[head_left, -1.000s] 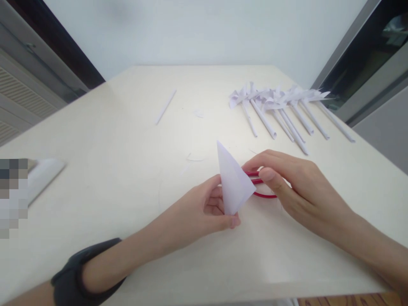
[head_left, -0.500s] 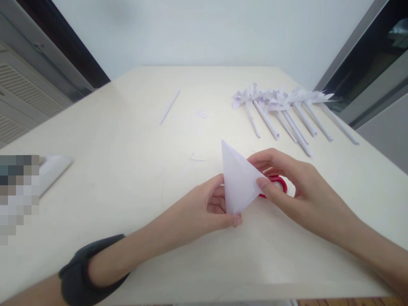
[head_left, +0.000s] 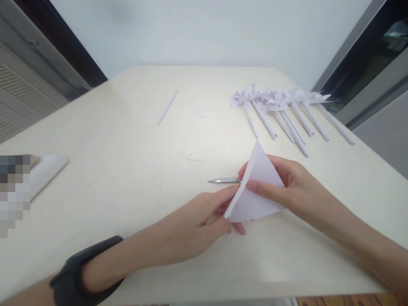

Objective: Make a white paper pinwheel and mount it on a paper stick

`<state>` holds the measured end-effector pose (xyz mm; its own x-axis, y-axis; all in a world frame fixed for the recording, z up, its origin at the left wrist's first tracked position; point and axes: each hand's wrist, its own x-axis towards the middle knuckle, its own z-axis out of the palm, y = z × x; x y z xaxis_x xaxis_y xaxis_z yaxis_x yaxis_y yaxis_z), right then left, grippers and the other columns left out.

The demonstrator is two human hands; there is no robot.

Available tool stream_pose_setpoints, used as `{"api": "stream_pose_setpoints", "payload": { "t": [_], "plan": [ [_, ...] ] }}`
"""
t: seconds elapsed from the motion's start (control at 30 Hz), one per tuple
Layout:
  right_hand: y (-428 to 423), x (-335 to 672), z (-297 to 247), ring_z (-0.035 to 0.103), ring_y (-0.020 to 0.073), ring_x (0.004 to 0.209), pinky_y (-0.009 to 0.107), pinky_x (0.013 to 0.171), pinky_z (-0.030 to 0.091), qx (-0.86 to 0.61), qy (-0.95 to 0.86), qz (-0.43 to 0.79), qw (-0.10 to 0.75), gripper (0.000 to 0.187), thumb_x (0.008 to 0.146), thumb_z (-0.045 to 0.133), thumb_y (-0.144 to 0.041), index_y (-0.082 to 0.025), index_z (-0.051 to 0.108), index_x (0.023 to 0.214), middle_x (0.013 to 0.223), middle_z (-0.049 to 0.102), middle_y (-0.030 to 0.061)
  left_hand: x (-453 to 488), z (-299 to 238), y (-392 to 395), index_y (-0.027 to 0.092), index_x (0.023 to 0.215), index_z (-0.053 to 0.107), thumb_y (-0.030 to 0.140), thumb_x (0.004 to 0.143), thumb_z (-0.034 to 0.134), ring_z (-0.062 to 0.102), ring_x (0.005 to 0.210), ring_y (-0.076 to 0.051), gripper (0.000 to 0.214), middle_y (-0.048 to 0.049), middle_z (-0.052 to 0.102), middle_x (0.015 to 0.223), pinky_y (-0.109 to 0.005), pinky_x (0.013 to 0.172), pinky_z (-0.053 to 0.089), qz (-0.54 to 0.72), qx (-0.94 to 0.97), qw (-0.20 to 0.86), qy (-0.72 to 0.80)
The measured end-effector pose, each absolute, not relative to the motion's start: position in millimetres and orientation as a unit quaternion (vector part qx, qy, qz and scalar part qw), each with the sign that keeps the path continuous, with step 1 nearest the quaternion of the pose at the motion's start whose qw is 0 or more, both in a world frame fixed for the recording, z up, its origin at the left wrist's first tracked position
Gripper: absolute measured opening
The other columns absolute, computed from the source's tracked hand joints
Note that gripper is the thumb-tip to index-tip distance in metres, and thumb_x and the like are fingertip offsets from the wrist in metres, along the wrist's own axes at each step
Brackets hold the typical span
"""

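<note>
A folded white paper triangle (head_left: 261,202) is held up between both hands, its tip pointing away from me. My right hand (head_left: 287,182) pinches it, the thumb lying across its near face and the fingers behind. At the triangle's lower left corner, my left hand (head_left: 216,214) grips the edge, some of its fingers hidden behind the paper. Behind the triangle lies a pair of scissors (head_left: 223,180) on the table; only the metal blades show, pointing left, and the handles are covered.
Several white paper pinwheels (head_left: 277,102) with rolled sticks lie at the back right of the table (head_left: 127,127). A single rolled paper stick (head_left: 168,106) and small paper scraps (head_left: 200,114) lie further left. A partly blurred white object (head_left: 47,174) sits at the left edge.
The paper triangle has turned and shifted right in my hands. My right thumb has moved onto its face. The scissor blades now show, while the red handles are hidden.
</note>
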<state>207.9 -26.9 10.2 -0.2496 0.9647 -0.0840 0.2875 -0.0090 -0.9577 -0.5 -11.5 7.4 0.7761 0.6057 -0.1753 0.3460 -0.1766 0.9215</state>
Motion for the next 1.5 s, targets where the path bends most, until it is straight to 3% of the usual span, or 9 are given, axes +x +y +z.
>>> {"api": "stream_pose_setpoints", "payload": {
  "t": [0.23,0.47,0.67,0.77,0.87,0.97,1.2,1.37,1.5],
  "plan": [
    [-28,208,14,0.071,0.0138,0.07,0.017,0.051,0.055,-0.532,-0.571,0.505,0.368,0.007,0.085,0.065,-0.029,-0.025,0.068,0.091,0.082,0.074,-0.0028,0,9,-10,0.019,0.084,0.071,0.015,0.094,0.037,0.063,0.091,-0.013,0.035,0.0025,0.071,0.096,-0.022,0.086,0.046,0.09,0.732,0.581,0.344],
    [-27,208,12,0.07,0.0123,0.066,0.017,0.048,0.053,-0.544,-0.575,0.474,0.384,0.006,0.083,0.068,-0.031,-0.026,0.068,0.086,0.08,0.075,-0.0043,1,7,-9,0.018,0.084,0.068,0.022,0.094,0.042,0.065,0.087,-0.015,0.028,0.002,0.074,0.091,-0.023,0.08,0.049,0.124,0.709,0.589,0.368],
    [-29,205,15,0.064,0.0141,0.067,0.022,0.047,0.048,-0.579,-0.629,0.374,0.359,0.009,0.082,0.067,-0.03,-0.021,0.066,0.081,0.082,0.07,-0.0008,2,0,-10,0.024,0.107,0.068,0.034,0.095,0.046,0.063,0.106,-0.019,0.027,0.0022,0.071,0.11,-0.029,0.093,0.047,0.152,0.639,0.642,0.396],
    [-31,202,14,0.059,0.0149,0.066,0.025,0.047,0.043,-0.576,-0.677,0.299,0.347,0.011,0.084,0.064,-0.028,-0.02,0.063,0.076,0.079,0.066,0.0004,1,-4,-10,0.019,0.103,0.068,0.039,0.092,0.049,0.065,0.097,-0.023,0.029,-0.0032,0.072,0.104,-0.034,0.087,0.05,0.13,0.616,0.661,0.408],
    [-33,199,11,0.059,0.0167,0.065,0.026,0.045,0.038,-0.558,-0.725,0.217,0.34,0.005,0.085,0.061,-0.022,-0.021,0.061,0.079,0.081,0.066,0.0016,0,-4,-9,0.016,0.083,0.066,0.035,0.09,0.054,0.064,0.081,-0.019,0.024,-0.003,0.07,0.084,-0.031,0.076,0.051,0.122,0.617,0.665,0.403],
    [-35,199,8,0.06,0.0174,0.066,0.027,0.045,0.04,-0.544,-0.753,0.159,0.334,0.005,0.085,0.059,-0.018,-0.022,0.059,0.087,0.082,0.067,0.0017,1,-2,-7,0.015,0.079,0.065,0.029,0.087,0.059,0.061,0.073,-0.015,0.017,-0.001,0.065,0.075,-0.027,0.07,0.05,0.115,0.593,0.695,0.39],
    [-40,199,3,0.064,0.0177,0.079,0.029,0.059,0.048,-0.482,-0.819,0.077,0.301,0.017,0.09,0.047,-0.01,-0.021,0.055,0.101,0.094,0.068,0.0036,1,-1,-1,0.014,0.083,0.065,0.018,0.082,0.064,0.06,0.073,-0.013,0.004,0.0,0.063,0.075,-0.028,0.076,0.05,0.079,0.564,0.736,0.365],
    [-39,197,0,0.064,0.0194,0.086,0.032,0.065,0.052,-0.461,-0.839,0.052,0.286,0.027,0.087,0.046,-0.004,-0.019,0.055,0.108,0.102,0.068,0.0058,0,2,-2,0.016,0.098,0.064,0.013,0.075,0.07,0.063,0.095,-0.018,0.023,-0.0035,0.068,0.098,-0.033,0.088,0.049,0.077,0.56,0.746,0.354],
    [-38,199,0,0.062,0.0217,0.099,0.035,0.075,0.055,-0.424,-0.863,0.048,0.271,0.043,0.087,0.045,-0.002,-0.021,0.047,0.125,0.114,0.064,0.0072,-1,6,-2,0.018,0.092,0.064,0.011,0.075,0.07,0.065,0.091,-0.018,0.019,-0.001,0.068,0.091,-0.034,0.086,0.051,0.086,0.567,0.744,0.344]
  ]
}}
